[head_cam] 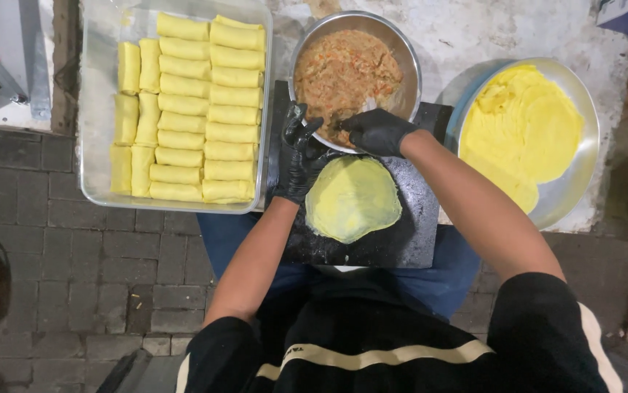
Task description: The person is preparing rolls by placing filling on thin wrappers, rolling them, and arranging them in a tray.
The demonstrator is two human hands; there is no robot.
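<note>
A thin, round yellow wrapper (352, 198) lies flat on a black board (401, 240) across the lap. The right hand (378, 131), black-gloved, curls into the steel bowl (408, 54) of crumbly orange filling (343, 69); its grasp is hidden. The left hand (299, 156) rests half-open at the wrapper's edge

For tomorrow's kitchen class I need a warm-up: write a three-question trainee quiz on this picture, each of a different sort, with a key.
1. True or false: the tray of yellow rolls lies on the person's left.
2. The right hand reaches into: A the filling bowl; B the bowl of wrappers; C the tray.
3. Fill in: one flat wrapper lies on a black ____.

Key: 1 true; 2 A; 3 board.
</note>
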